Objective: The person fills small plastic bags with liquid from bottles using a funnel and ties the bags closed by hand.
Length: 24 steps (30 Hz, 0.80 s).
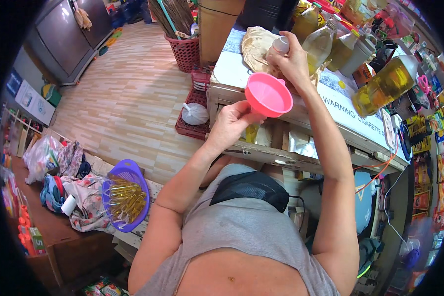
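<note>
My left hand (234,124) grips a pink plastic funnel (269,97) near its spout, with the wide mouth facing up. Just below those fingers is something yellow and shiny (251,132); whether it hangs from the hand or lies in the open drawer (270,150), I cannot tell. My right hand (294,61) holds a small translucent plastic cup (279,47), tilted over crumpled, stained brown paper (254,48) on the counter. Beside that hand stands a clear bottle (320,41) with a little yellow liquid at its bottom.
Capped bottles of yellow liquid (342,50) stand at the back of the counter (229,72), and a large one (386,85) at the right. An extension socket (388,127) trails orange cable. A purple basket (125,227) holds yellow-filled packets (127,198). A red crate (188,127) sits on the floor.
</note>
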{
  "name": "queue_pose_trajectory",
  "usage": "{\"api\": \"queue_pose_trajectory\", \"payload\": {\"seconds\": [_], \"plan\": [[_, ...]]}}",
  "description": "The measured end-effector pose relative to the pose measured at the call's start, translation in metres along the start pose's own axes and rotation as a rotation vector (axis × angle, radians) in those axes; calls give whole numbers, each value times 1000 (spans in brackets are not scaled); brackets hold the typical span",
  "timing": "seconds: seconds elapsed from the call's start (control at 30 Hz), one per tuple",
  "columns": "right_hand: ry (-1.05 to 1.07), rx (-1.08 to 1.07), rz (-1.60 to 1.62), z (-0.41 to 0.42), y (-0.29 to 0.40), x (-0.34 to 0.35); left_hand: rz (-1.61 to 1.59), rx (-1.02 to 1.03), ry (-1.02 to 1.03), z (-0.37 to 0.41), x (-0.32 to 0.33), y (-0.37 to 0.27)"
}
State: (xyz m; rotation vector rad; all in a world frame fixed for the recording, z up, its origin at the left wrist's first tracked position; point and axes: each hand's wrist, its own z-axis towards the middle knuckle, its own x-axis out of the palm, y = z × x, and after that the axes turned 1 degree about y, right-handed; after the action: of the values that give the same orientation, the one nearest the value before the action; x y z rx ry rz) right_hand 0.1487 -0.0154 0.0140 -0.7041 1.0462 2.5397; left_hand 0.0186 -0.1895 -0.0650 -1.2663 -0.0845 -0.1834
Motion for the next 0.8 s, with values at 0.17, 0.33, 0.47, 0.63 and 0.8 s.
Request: {"api": "queue_pose_trajectory", "payload": {"seconds": [0.17,0.33,0.47,0.63,0.8], "plan": [[-20,11,-135,4,3,2,-7,14,-4,1,2,-1],[16,66,-146,6,2,1,14,51,-25,5,7,-3],[56,70,-81,4,-3,-3,5,60,-38,7,10,-3],[-30,-36,-163,-15,-1,-16,63,69,-63,9,5,-2],[310,68,439,-52,38,-63,-25,44,-69,12,3,-4]]}}
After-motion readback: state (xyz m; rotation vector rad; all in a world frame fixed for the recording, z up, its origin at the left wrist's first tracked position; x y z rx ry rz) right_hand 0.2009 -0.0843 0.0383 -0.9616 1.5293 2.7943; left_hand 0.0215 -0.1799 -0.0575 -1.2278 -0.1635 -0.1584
